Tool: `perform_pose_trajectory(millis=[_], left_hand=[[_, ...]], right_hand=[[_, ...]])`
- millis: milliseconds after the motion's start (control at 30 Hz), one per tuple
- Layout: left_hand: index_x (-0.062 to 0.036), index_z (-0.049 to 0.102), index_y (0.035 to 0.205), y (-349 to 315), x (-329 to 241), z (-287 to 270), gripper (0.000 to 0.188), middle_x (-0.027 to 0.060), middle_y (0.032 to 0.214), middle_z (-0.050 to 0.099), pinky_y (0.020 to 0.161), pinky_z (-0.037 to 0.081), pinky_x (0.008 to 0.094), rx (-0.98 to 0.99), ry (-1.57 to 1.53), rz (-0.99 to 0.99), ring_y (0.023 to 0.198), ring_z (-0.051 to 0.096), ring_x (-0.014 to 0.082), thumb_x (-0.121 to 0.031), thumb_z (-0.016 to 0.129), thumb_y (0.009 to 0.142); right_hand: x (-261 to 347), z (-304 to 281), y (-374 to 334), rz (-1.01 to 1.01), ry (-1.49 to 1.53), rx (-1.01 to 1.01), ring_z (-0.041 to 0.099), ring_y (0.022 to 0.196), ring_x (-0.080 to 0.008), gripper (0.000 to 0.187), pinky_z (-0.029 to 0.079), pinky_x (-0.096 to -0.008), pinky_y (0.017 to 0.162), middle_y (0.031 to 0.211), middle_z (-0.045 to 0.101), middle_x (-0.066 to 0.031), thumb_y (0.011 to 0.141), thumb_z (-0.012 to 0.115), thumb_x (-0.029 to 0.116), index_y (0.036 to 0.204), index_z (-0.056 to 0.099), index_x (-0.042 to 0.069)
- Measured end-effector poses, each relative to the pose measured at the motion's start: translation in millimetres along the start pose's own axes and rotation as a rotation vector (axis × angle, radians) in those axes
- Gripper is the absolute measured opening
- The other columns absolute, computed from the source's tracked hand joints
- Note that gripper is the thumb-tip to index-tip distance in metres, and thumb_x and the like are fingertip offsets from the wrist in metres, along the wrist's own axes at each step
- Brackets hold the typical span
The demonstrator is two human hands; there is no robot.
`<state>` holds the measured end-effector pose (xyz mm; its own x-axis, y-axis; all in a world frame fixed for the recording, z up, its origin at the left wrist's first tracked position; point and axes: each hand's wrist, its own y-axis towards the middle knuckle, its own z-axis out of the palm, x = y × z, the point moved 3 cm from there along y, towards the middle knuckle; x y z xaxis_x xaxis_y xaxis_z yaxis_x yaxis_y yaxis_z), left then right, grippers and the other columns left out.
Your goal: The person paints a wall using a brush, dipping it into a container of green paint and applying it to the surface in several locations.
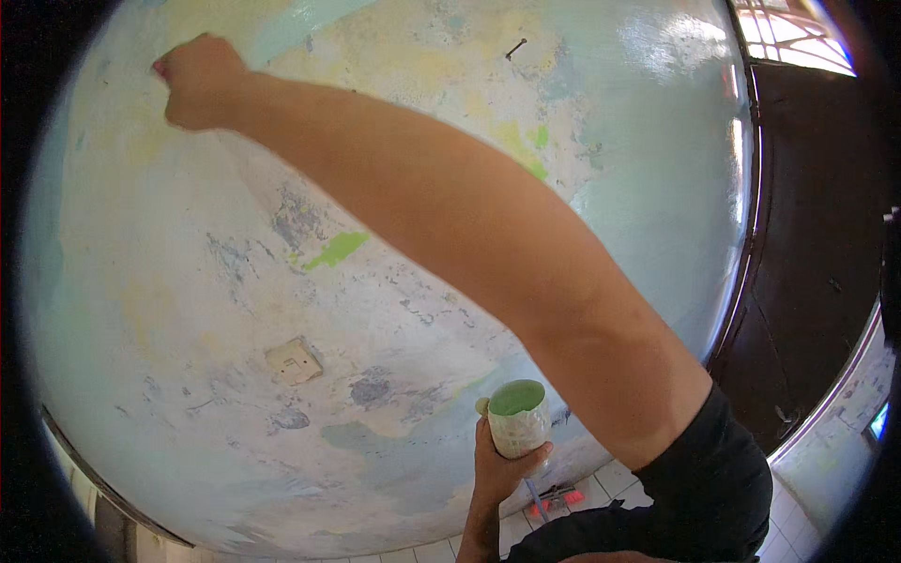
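At the lower middle, my left hand (502,466) is wrapped round a whitish tub (522,434), its thumb and fingers on the sides. The tub's open top shows green paint (517,398) inside. My right arm reaches across the view to the upper left, where my right hand (204,83) is closed, close to the wall (188,244). A small reddish bit shows at that fist's far edge; what the fingers hold, if anything, is hidden. Patches of white, pale yellow and pale blue cover the wall, with grey worn spots and a few bright green marks.
A cream wall plate (293,361) sits low on the wall, and a nail or hook (516,49) sticks out higher up. To the right stands a dark brown door (807,206). A broom with red bristles (557,502) rests on the white tiled floor (615,479).
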<state>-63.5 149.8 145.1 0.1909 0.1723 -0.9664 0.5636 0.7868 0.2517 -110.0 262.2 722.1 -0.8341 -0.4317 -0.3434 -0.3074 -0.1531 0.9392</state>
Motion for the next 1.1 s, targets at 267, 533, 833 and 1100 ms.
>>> perform_pose_trajectory(millis=[267, 533, 833, 1100], left_hand=[[-0.0045, 0.046, 0.139, 5.0, 4.8, 10.1, 0.089, 0.0129, 0.124, 0.065, 0.091, 0.062, 0.0435, 0.079, 0.164, 0.122, 0.108, 0.07, 0.0252, -0.014, 0.099, 0.068], [-0.0015, 0.043, 0.141, 18.4, 5.0, 44.9, 0.09, 0.0141, 0.125, 0.064, 0.092, 0.061, 0.0435, 0.146, 0.197, 0.071, 0.111, 0.069, 0.0257, -0.015, 0.097, 0.071], [-0.0024, 0.043, 0.141, 3.9, 17.0, 51.0, 0.089, 0.0148, 0.126, 0.064, 0.092, 0.061, 0.0437, 0.162, 0.13, 0.107, 0.112, 0.069, 0.0256, -0.012, 0.097, 0.071], [-0.0014, 0.056, 0.135, -25.4, -0.2, 16.2, 0.084, 0.0131, 0.129, 0.054, 0.1, 0.052, 0.042, -0.009, 0.021, -0.005, 0.117, 0.06, 0.0268, -0.024, 0.099, 0.066]], right_hand=[[-223.6, -144.5, -40.6, 0.253, 0.257, -0.192, 0.069, 0.064, -0.0249, 0.01, 0.054, -0.0413, 0.058, 0.071, 0.071, -0.0126, 0.083, 0.072, 0.01, 0.082, 0.069, 0.001], [-334.7, -331.0, -120.2, 0.505, 0.291, -0.334, 0.07, 0.068, -0.0206, 0.011, 0.061, -0.0377, 0.057, 0.075, 0.068, -0.0086, 0.084, 0.074, 0.005, 0.078, 0.066, 0.0], [-338.7, -298.8, -74.3, 0.097, -0.818, -0.158, 0.067, 0.084, -0.0458, 0.011, 0.054, -0.057, 0.078, 0.091, 0.071, -0.0257, 0.082, 0.062, 0.009, 0.087, 0.069, 0.003], [-80.6, -55.8, -48.3, 0.064, -0.338, 0.127, 0.073, 0.108, -0.0274, 0.051, 0.058, -0.0404, 0.089, 0.117, 0.077, -0.0033, 0.089, 0.062, 0.011, 0.129, 0.076, 0.039]])
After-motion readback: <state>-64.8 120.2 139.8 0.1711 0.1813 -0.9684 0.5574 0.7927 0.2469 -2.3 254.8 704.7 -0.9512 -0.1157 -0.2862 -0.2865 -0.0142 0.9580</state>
